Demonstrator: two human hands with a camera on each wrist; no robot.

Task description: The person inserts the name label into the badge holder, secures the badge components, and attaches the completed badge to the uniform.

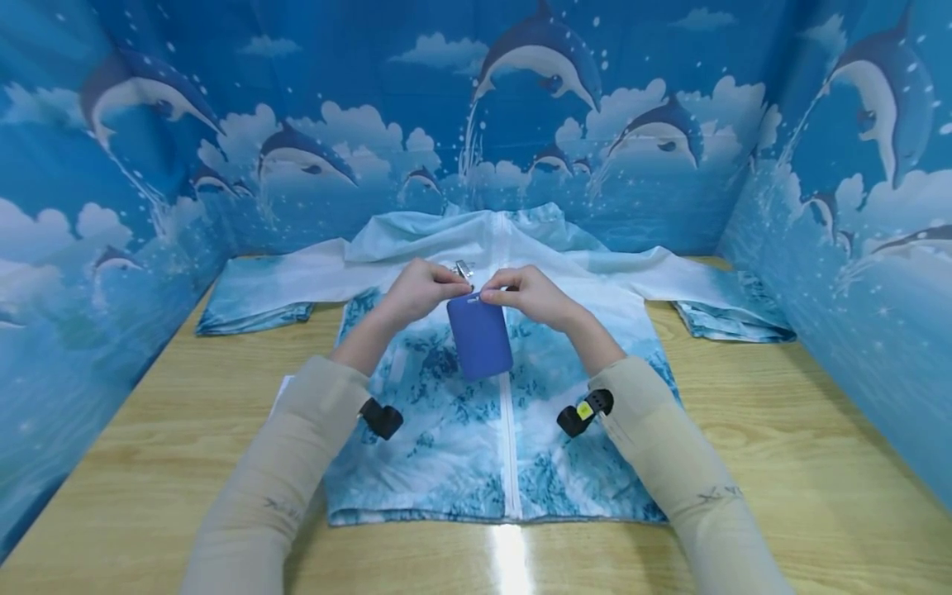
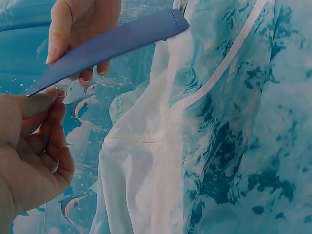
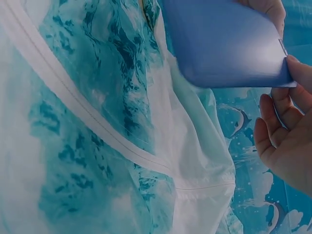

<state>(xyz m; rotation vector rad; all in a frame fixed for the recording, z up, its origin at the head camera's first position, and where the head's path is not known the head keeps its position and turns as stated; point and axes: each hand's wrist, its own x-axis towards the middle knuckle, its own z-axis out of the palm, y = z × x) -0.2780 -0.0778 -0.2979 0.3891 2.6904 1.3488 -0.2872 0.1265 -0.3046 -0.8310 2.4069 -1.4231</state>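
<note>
The head view is bright and fairly even, with light apparently falling from above. White glare burns out a narrow strip of the table [image 1: 511,558] at bottom centre, and a soft shadow lies beside the left sleeve [image 1: 256,463] at lower left. The wide lens stretches the curtain [image 1: 878,273] toward both side edges; the sleeve's small lettering is too soft to read. Both wrist views are dimmer and flatter, their whites greyed. In the right wrist view, a pale sheen spreads across the case [image 3: 229,48] at upper right. In the left wrist view, the jacket [image 2: 273,146] looks soft toward lower right.
</note>
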